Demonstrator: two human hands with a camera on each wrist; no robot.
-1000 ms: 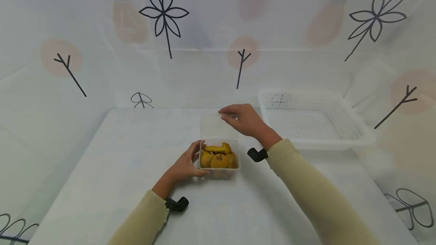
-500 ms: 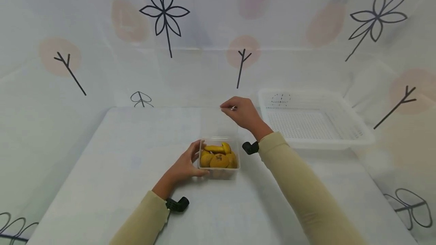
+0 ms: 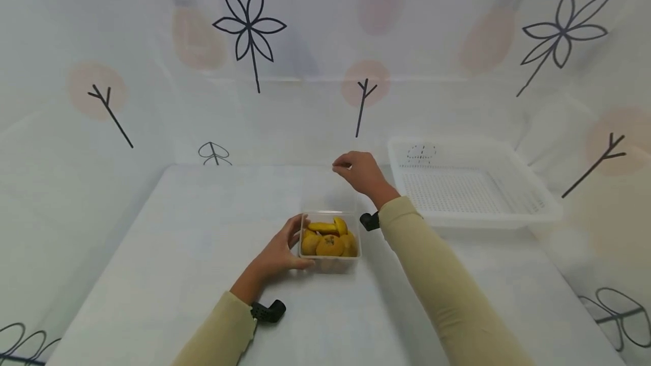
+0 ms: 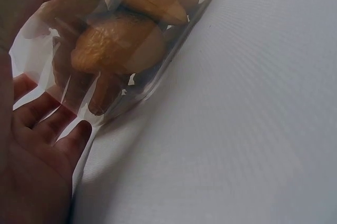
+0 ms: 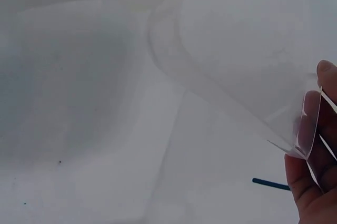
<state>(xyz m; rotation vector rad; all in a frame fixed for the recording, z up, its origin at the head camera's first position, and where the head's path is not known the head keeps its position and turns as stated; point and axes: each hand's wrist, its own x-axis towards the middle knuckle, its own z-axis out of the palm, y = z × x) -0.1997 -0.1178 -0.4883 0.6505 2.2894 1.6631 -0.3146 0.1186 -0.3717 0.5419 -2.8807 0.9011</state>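
Note:
A clear plastic box [image 3: 335, 266] with yellow-orange, mushroom-like pieces [image 3: 329, 245] in it stands on the table. My left hand [image 3: 277, 250] grips its left side, thumb at the near side and fingers around the far left corner. In the left wrist view, the pieces [image 4: 124, 45] show through the box wall, several fingers lying against it. Behind the box, my right hand [image 3: 363, 173] is raised and pinches the edge of the clear lid [image 5: 242, 50]. That lid is hinged or held upright at the box's back; which one, I cannot tell.
A white perforated basket [image 3: 473, 185] stands at the table's back right, close to my right forearm. A white cloth backdrop [image 3: 305, 112] with plant drawings rises behind the table [image 3: 203, 253] and along both sides.
My right hand has gone up and back a little with the lid edge, and the lid looks more upright than before. The left hand and the box keep their place.

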